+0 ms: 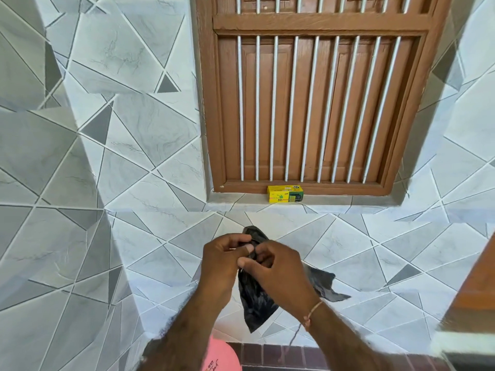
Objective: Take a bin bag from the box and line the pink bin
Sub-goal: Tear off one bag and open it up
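A grey window ledge (241, 200) carries 1 yellow bin bag box (285, 194), against the wooden frame (302, 186).

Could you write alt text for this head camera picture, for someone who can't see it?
Two hands, left and right, pinch a crumpled black bin bag before a grey tiled wall. A yellow box sits on the sill of a barred wooden window; a pink bin shows below.

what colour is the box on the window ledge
Yellow with green and dark print, the box shows in the head view.
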The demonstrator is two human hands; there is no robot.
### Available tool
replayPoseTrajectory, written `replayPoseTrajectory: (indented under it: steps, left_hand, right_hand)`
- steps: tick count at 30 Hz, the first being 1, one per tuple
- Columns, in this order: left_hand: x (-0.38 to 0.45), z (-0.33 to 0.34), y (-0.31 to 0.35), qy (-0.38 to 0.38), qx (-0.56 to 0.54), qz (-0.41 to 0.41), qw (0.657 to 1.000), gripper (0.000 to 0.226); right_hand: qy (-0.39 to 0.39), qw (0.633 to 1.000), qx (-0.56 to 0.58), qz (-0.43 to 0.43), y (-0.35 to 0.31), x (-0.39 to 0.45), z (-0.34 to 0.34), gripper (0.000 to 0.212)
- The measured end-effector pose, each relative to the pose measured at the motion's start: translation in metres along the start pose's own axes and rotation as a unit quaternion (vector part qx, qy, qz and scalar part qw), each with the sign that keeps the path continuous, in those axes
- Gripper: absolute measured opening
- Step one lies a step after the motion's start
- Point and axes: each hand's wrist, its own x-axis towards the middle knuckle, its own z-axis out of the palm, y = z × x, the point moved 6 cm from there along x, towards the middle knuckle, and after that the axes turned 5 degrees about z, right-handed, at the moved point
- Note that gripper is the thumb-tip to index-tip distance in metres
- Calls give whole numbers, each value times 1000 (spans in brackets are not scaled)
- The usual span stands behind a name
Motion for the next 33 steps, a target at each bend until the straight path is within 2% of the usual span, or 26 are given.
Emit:
replayPoseTrajectory:
  steps: [2, 4, 6, 10, 12, 15, 18, 22, 24, 25, 26, 28, 30, 31, 33]
  left_hand:
    - [-2, 2, -2, -6, -36, -14, 999, 20]
    - [-3, 1, -4, -7, -65, -27, 998, 18]
    - [-4, 1, -5, -10, -81, -37, 996, 17]
    - [-4, -1, -7, -12, -105, -50, 993, 14]
    - [-5, 2, -7, -30, -100, -58, 993, 20]
    - [-8, 10, -7, -54, -96, -61, 992, 29]
    - [-9, 13, -4, -54, -75, -40, 995, 32]
    - [-8, 7, -1, -50, -70, -17, 996, 26]
    - [-5, -2, -1, -41, 8, 24, 999, 27]
    - [-2, -8, 2, -32, 107, 71, 991, 29]
    - [1, -11, 6, -34, 241, 129, 961, 29]
    - [2, -11, 12, -53, 510, 201, 835, 20]
    - [0, -12, 13, -39, 648, 166, 742, 14]
    - [-1, -10, 12, -33, 683, 160, 712, 15]
    - [-4, -9, 9, -13, 706, 166, 688, 16]
  right_hand:
    - [-28, 991, 107, 73, 11, 5, 2, 17]
    - [-73, 975, 178, 108, 21, 7, 3, 8]
    - [-91, 967, 201, 125, 26, 7, 2, 6]
    - [-62, 944, 278, 167, 36, 11, -5, 7]
    - [-88, 934, 308, 158, 33, 10, -5, 5]
    - [-106, 941, 290, 135, 27, 7, 0, 20]
    - [-61, 942, 294, 149, 33, 10, -3, 11]
    - [-70, 933, 314, 159, 42, 12, -10, 11]
    - [-25, 951, 263, 161, 51, 16, -21, 16]
    - [19, 968, 200, 152, 57, 20, -31, 19]
    - [65, 982, 119, 134, 61, 24, -43, 19]
    - [114, 990, -13, 85, 63, 26, -62, 21]
    - [98, 990, -97, 19, 58, 24, -65, 20]
    - [84, 986, -144, -17, 54, 22, -61, 19]
    - [51, 972, -212, -84, 44, 16, -50, 25]
